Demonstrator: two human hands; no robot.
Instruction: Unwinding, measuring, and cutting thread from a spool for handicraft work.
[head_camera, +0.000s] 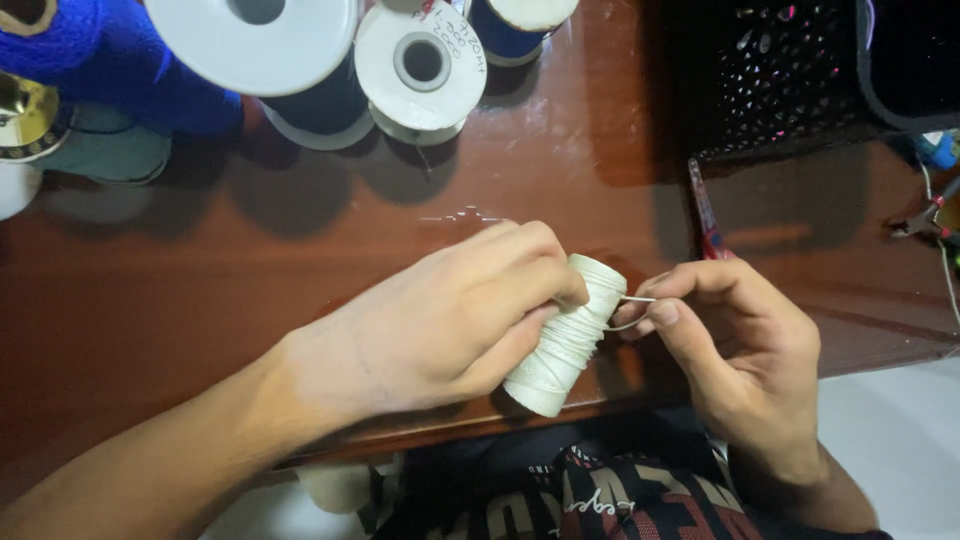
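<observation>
Reddish-brown and glossy, the wooden counter fills most of the head view, its near edge running just under the hands. Along the far edge stand several large spools: a white-flanged spool with a dark core hole, a bigger white-topped one beside it, and blue yarn at the far left. A black perforated basket sits at the upper right, with red-handled scissors lying on the counter just in front of it. The left hand is closed around a small white thread spool, fingers wrapped over its upper end, holding it tilted over the counter's near edge. The right hand is just beside the spool, thumb and forefinger pinched on a thin white thread end that leads off the spool; it may be looped, though the strand is too fine to tell.
</observation>
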